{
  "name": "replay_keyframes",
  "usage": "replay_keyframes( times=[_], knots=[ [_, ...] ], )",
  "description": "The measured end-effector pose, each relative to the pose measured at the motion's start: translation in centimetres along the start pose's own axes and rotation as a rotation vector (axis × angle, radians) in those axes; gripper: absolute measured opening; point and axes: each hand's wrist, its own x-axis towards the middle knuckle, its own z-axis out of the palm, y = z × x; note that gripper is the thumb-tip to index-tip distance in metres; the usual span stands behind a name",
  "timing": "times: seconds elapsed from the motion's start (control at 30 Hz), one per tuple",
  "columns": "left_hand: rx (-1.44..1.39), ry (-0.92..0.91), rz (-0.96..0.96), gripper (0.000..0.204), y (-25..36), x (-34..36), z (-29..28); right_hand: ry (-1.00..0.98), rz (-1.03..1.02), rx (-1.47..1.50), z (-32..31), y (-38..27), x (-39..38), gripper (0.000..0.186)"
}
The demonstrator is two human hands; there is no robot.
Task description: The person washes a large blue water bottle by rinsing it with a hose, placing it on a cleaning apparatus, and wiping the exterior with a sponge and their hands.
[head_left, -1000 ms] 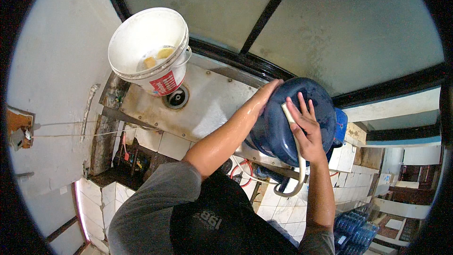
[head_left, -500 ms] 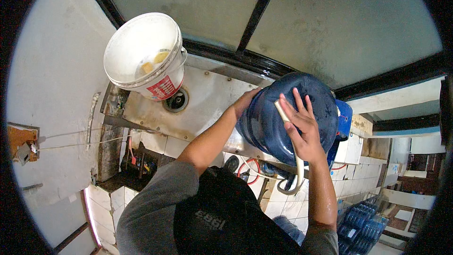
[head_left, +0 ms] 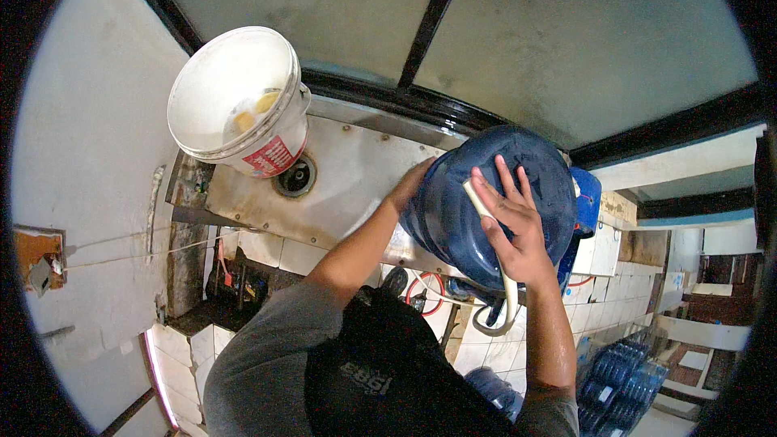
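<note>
A large blue water jug point(head_left: 453, 210) lies over the right part of the metal counter, its round base turned toward me. My left hand point(head_left: 414, 181) holds the jug's far left side; its fingertips are hidden behind the jug. A cream-coloured hose point(head_left: 511, 295) runs up under my right hand point(head_left: 515, 231), pinned between thumb and palm. The fingers of that hand are stretched over the jug's wet base. The hose's end sticks out beside the index finger, and its lower part loops below the jug.
A white bucket point(head_left: 279, 97) with yellow sponges point(head_left: 244, 121) stands tilted in view at the counter's left, by a round drain point(head_left: 295, 176). Behind the metal counter point(head_left: 356, 182) rise dark-framed panes. A blue container point(head_left: 588, 198) is right of the jug. More jugs point(head_left: 619, 380) stand lower right.
The whole view has shifted slightly, so the bucket and jug sit a little further left. My right hand lies slightly lower on the jug's base, with the hose still under it.
</note>
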Motion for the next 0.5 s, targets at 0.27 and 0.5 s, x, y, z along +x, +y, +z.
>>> replay_keyframes(
  times=[0.27,0.5],
  knots=[
    [0.278,-0.055,0.254,0.065,2.7,1.5,2.1,-0.011,0.016,0.018,-0.2,0.2,-0.6,0.048],
    [0.239,0.114,0.546,0.073,-5.0,-2.7,0.1,-0.005,0.002,0.014,-0.2,0.1,-0.4,0.047]
  ],
)
